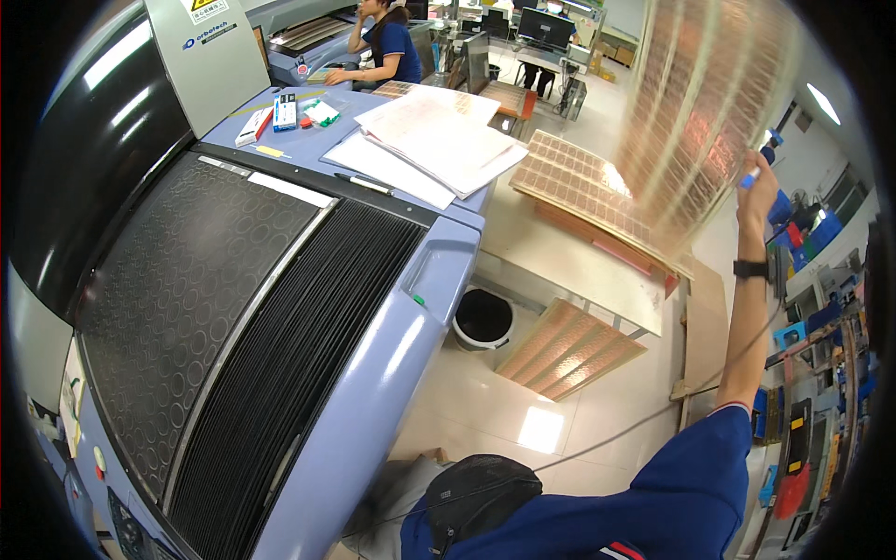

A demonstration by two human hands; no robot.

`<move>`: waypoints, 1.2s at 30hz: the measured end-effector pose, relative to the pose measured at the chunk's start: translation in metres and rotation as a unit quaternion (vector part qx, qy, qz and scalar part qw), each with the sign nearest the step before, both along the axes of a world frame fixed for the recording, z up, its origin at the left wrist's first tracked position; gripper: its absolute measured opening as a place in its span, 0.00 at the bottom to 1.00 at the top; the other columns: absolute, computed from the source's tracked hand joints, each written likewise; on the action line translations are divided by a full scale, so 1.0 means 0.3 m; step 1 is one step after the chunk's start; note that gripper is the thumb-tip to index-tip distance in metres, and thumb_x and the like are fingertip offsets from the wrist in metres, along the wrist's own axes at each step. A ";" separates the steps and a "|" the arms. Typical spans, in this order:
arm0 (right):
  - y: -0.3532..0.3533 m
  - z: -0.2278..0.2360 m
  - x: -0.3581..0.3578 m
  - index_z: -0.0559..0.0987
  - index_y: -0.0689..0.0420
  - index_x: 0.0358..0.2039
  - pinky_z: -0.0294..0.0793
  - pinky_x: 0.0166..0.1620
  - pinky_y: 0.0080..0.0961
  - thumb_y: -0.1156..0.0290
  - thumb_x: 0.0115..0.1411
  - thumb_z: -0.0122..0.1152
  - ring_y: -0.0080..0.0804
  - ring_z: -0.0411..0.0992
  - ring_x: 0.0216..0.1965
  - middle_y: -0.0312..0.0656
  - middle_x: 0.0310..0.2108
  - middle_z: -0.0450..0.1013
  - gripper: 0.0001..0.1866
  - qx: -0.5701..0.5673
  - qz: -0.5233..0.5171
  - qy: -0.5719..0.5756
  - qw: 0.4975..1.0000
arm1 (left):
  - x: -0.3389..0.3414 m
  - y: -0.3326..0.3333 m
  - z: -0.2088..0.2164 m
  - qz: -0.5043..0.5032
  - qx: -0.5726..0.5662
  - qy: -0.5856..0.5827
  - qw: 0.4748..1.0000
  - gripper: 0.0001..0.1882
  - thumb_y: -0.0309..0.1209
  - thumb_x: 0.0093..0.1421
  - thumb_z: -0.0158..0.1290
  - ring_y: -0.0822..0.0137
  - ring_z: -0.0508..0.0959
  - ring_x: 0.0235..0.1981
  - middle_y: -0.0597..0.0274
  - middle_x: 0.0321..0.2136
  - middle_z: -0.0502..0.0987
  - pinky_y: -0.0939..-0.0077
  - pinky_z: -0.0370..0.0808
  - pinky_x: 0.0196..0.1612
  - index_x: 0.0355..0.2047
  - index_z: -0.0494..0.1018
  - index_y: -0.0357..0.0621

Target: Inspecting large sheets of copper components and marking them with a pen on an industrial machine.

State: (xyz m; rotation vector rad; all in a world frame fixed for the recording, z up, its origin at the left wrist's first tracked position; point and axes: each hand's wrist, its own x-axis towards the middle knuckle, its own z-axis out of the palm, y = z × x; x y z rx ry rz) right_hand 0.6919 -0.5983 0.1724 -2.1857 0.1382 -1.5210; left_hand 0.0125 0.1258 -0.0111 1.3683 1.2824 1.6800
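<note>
My right arm reaches up at the right edge, a black band on its wrist. My right hand (758, 198) is closed at the right edge of a large copper-coloured circuit board panel (702, 89). The panel is raised, tilted and blurred, with pale strips running along it. Blue bits show at the fingers, too small to make out. Behind and below the raised panel, a stack of similar copper panels (574, 182) lies on a pale table (597, 285). My left hand is not in view.
A blue-grey machine (401, 364) with black bellows (299, 364) fills the left. Papers (439, 140), a pen (364, 184) and small boxes (285, 112) lie on it. A bin (483, 319) and a leaning copper panel (571, 350) stand below. A co-worker (397, 51) sits behind.
</note>
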 end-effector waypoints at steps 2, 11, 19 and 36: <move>0.124 0.023 -0.119 0.76 0.59 0.46 0.75 0.35 0.31 0.63 0.65 0.54 0.36 0.77 0.34 0.43 0.29 0.77 0.15 0.130 0.123 -0.021 0.984 | -0.026 0.026 0.024 -0.007 0.018 -0.009 1.000 0.14 0.34 0.56 0.55 0.61 0.73 0.23 0.50 0.24 0.75 0.65 0.70 0.29 0.30 0.75 0.32; 0.732 -0.088 -0.393 0.71 0.62 0.39 0.80 0.47 0.30 0.77 0.65 0.49 0.31 0.75 0.41 0.45 0.38 0.74 0.04 0.399 0.684 -0.013 0.610 | -0.262 0.246 -0.201 -0.036 -0.095 -0.043 0.994 0.15 0.39 0.62 0.49 0.73 0.70 0.22 0.62 0.21 0.73 0.80 0.66 0.26 0.35 0.73 0.37; 1.141 -0.113 -0.429 0.71 0.62 0.44 0.82 0.47 0.31 0.78 0.67 0.43 0.31 0.77 0.41 0.47 0.41 0.76 0.09 0.425 0.799 0.031 0.423 | -0.076 0.014 -0.067 -0.052 -0.050 -0.152 0.986 0.17 0.40 0.65 0.47 0.75 0.70 0.22 0.66 0.18 0.71 0.84 0.65 0.29 0.36 0.73 0.36; 2.187 -0.063 -0.572 0.81 0.57 0.33 0.64 0.23 0.19 0.75 0.55 0.64 0.25 0.66 0.18 0.38 0.16 0.68 0.04 -0.034 0.663 -0.220 0.715 | -0.035 -0.021 -0.038 -0.068 -0.009 -0.177 0.982 0.13 0.34 0.65 0.46 0.71 0.74 0.18 0.60 0.19 0.76 0.82 0.69 0.24 0.32 0.73 0.36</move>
